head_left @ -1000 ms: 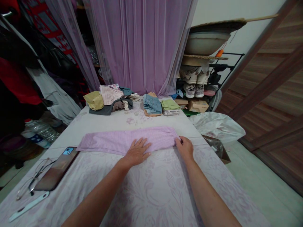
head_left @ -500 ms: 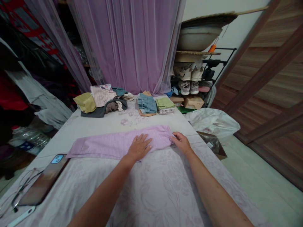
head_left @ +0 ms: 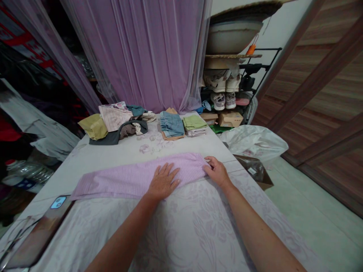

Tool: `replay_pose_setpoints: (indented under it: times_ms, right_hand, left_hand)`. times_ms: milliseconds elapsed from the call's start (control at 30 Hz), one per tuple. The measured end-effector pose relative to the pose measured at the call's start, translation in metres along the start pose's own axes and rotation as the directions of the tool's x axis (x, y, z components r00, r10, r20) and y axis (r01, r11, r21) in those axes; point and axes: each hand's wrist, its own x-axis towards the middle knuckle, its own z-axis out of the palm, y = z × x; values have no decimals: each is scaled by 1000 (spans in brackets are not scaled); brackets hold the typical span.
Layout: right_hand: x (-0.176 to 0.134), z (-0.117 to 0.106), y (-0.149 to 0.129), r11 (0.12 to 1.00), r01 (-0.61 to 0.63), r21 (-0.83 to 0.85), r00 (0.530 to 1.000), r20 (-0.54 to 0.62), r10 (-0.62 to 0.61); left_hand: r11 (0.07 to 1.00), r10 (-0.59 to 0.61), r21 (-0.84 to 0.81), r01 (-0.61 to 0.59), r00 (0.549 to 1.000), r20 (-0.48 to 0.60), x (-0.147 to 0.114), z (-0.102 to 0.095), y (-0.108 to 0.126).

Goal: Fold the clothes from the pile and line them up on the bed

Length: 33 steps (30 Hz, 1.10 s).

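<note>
A long folded lilac striped garment (head_left: 124,177) lies flat across the bed, which has a pale floral sheet (head_left: 181,230). My left hand (head_left: 163,181) rests palm down on the garment's middle, fingers spread. My right hand (head_left: 216,172) pinches the garment's right end at the near corner.
At the far end lie folded piles: blue denim (head_left: 171,124), green cloth (head_left: 194,123), and a loose heap with a yellow piece (head_left: 93,127) and a striped piece (head_left: 113,115). A phone (head_left: 36,236) lies at the near left. A purple curtain (head_left: 147,53) hangs behind; a shoe rack (head_left: 227,90) and plastic bag (head_left: 253,139) stand right.
The view has shifted right and down, so the garment and phone sit further left. Both hands have stayed on the garment, the right one still at its right end.
</note>
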Motion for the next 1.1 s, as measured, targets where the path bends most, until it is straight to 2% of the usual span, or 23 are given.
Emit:
replay_pose_setpoints:
  times_ms: [233,367,500,600,800,867,933,1033,1100]
  right_hand:
    - [-21,5,-15,979,62,-193,994,-80,-78]
    - [-22,6,-26,950,69,-305,994,-60,-92]
    - [-11,7,-30,918,-83,-388,996,-70,61]
    - [2,10,-28,892,-234,-386,972,-103,210]
    - [33,16,-31,851,-297,-434,948,-26,318]
    - [38,18,-33,861,-304,-407,942,5,336]
    - [37,20,-33,909,-281,-309,953,22,302]
    - [23,25,-30,981,-191,-43,982,-6,191]
    - [10,28,-30,982,-148,120,987,-43,154]
  left_hand:
    - [1000,18,-10,-19,998,-54,0,5,-3]
    - [1000,21,15,-19,997,-76,0,6,-3]
    - [999,27,21,-26,997,-68,0,4,-2]
    - [1000,19,23,-18,999,-42,0,2,-1]
    - [999,27,41,-25,998,-61,1,5,-2]
    - [999,35,39,-32,996,-85,1,9,-5]
    - [999,44,22,-42,994,-99,0,11,-9]
    - [999,31,-39,-36,992,-118,0,11,-13]
    - [996,6,-88,-21,985,-170,3,6,-10]
